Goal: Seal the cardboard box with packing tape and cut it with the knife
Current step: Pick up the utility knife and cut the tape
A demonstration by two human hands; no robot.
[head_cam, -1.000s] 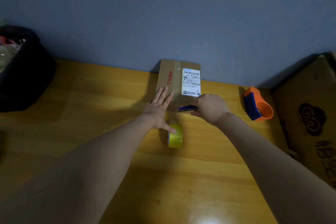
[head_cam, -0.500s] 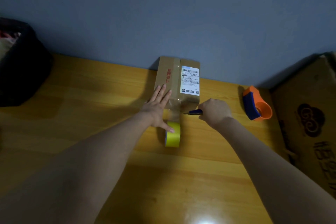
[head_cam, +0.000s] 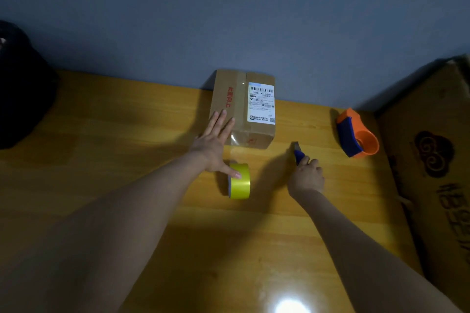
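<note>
We see the cardboard box (head_cam: 243,108) at the far edge of the tabletop (head_cam: 127,147). The left hand (head_cam: 215,145) lies spread flat, fingers on the box, thumb touching the yellow packing tape (head_cam: 240,180). To the right, the right hand (head_cam: 307,176) grips the blue knife (head_cam: 298,154).

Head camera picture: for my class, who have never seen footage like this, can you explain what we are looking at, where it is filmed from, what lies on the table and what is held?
It is filmed from a camera on a person's head, looking down at their bare arms. On the wooden table sit a cardboard box, a yellow tape roll and an orange dispenser. The left hand lies open against the box, thumb on the roll. The right hand grips a blue knife.
</note>
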